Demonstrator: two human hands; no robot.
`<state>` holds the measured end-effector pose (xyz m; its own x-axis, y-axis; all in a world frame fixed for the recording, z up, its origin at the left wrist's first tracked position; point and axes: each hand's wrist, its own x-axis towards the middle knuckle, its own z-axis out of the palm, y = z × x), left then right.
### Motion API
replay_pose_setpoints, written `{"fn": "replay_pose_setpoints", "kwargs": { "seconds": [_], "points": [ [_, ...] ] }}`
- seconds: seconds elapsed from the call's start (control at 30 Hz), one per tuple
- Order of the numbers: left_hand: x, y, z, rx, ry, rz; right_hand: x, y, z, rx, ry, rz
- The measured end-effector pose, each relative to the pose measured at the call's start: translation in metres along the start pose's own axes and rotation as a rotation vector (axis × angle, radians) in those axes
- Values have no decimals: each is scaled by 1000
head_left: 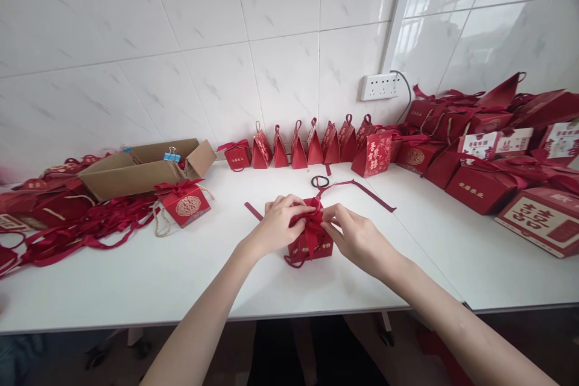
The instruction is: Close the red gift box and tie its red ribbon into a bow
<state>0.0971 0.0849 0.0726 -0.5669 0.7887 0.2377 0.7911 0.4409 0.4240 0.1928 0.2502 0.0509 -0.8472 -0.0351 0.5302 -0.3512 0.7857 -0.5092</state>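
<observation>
A small red gift box [322,249] with gold characters stands on the white table in front of me. On its top lies a red ribbon bow [312,226], with tails hanging down the front. My left hand [284,220] pinches the left side of the bow between thumb and fingers. At the right side of the bow, my right hand [355,232] has thumb and forefinger closed on the ribbon. A dark red cord handle [295,262] hangs at the lower left of the box. My fingers hide part of the box top.
Behind the box lie a black ring [319,181] and a loose ribbon strip [371,195]. Several triangular red boxes [299,149] line the wall. A cardboard box [131,175], a red box with rope handles [184,205] and heaped ribbons [90,229] sit left; stacked gift boxes [482,184] right.
</observation>
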Motion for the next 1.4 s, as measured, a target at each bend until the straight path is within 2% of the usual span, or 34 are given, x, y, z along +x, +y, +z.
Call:
{"fn": "replay_pose_setpoints", "kwargs": {
  "seconds": [0.1, 0.5, 0.63, 0.73, 0.83, 0.93, 1.07, 1.17, 1.27, 1.33, 1.4],
  "points": [
    [-1, -1, 1, -37, -1, -20, -5, -3, 1, -35, -15, -25],
    [-1, -7, 7, -151, 45, -38, -23, -16, -11, 83, 13, -3],
    [-1, -6, 9, -211, 75, -58, -28, -18, -9, 101, 50, 116],
    [-1, -5, 11, -272, 105, -67, -29, -16, -8, 157, 25, 219],
    [-2, -7, 12, -376, 188, -39, -29, -13, -10, 224, -33, 316],
    [-3, -10, 14, -466, 268, 19, -29, -12, -12, 281, -40, 431],
    [-4, -16, 14, -458, 345, 14, -29, -15, -15, 269, -53, 513],
    [-3, -18, 14, -414, 325, -34, -27, -18, -13, 229, -54, 497],
    [-3, -17, 15, -387, 259, -76, -25, -19, -6, 122, 35, 413],
    [-2, -16, 16, -382, 238, -88, -24, -18, 0, 5, 139, 303],
    [-1, -16, 17, -386, 241, -88, -24, -16, 5, -114, 235, 134]
  ]
}}
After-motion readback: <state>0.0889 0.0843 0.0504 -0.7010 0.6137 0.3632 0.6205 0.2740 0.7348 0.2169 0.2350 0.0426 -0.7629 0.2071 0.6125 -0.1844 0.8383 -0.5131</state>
